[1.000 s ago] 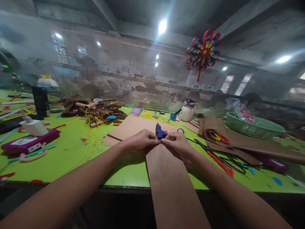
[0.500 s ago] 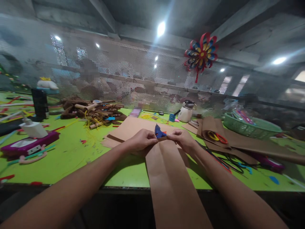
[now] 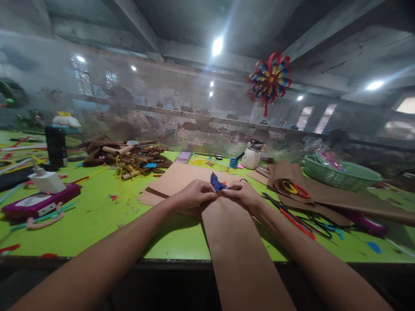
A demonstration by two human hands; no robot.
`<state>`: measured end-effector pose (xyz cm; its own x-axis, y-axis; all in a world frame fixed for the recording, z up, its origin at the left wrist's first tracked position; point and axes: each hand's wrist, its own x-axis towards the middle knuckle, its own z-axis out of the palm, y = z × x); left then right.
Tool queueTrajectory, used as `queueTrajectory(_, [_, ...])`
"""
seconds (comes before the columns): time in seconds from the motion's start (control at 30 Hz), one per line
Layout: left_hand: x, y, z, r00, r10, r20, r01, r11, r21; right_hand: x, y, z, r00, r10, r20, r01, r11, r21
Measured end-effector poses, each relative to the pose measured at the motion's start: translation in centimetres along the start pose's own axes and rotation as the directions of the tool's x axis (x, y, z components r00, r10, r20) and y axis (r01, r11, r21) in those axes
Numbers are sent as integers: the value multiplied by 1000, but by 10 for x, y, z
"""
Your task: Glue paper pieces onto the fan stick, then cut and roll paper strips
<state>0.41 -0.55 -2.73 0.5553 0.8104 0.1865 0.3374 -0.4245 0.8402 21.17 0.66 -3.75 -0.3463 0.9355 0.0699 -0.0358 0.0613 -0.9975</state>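
A long strip of brown kraft paper (image 3: 240, 242) runs from the table over its front edge toward me. My left hand (image 3: 196, 193) pinches the left side of its far end, which looks folded over in a narrow band. On the right side of that end, my right hand (image 3: 243, 193) pinches the paper too, the fingertips of both hands almost meeting. Just beyond them lies a blue glue gun (image 3: 216, 181) with an orange part, half hidden by my fingers. Under and behind my left hand are more brown paper sheets (image 3: 177, 177).
To the right lie scissors with red handles (image 3: 296, 222), rolled brown paper (image 3: 287, 172) and a green basket (image 3: 343, 172). A purple power strip (image 3: 42, 201) with a white charger (image 3: 48, 179) sits at left. Brown scraps (image 3: 129, 155) heap up at the back, near a jug (image 3: 253, 154).
My hands have drawn closer together along the folded end of the paper. The strip has shifted slightly right, and the view has tilted up a little.
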Motion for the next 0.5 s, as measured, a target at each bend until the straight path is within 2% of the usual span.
queueTrajectory(0.13, [-3,-6,-8,990,-86,110,89,996,-16,0,-1,-5,999,-39,-12,40,998,46])
queueTrajectory(0.2, [-3,-5,-10,993,-52,105,48,998,40,0,-1,-7,998,-56,-9,56,996,74])
queueTrajectory(0.33, [-1,2,-9,992,119,51,-127,971,202,1,-1,-7,993,-115,-41,117,992,55])
queueTrajectory(0.5, [-1,2,-12,989,144,43,-150,962,227,3,-8,-16,980,-159,-122,172,980,100])
